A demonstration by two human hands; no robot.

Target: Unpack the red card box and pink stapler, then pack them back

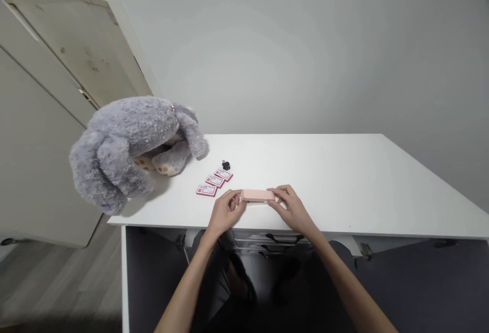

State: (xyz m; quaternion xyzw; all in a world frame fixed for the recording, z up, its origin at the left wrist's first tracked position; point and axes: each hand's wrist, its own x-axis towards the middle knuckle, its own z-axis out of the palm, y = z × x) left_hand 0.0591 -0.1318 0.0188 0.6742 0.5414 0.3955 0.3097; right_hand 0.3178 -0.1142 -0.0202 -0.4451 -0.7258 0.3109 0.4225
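A flat pink box [257,196] lies near the front edge of the white table [344,180]. My left hand [225,212] pinches its left end with the fingertips. My right hand [290,205] grips its right end, fingers curled over the top. Both hands hold the box between them, close to the table's surface. Just left of the box, three small red-and-white cards [214,182] lie in a slanted row, with a small black clip [226,164] behind them.
A large grey plush toy [130,149] slumps over the table's left corner. A pale cabinet [42,119] stands to the left. A plain wall rises behind the table. Drawer handles [280,241] show under the front edge.
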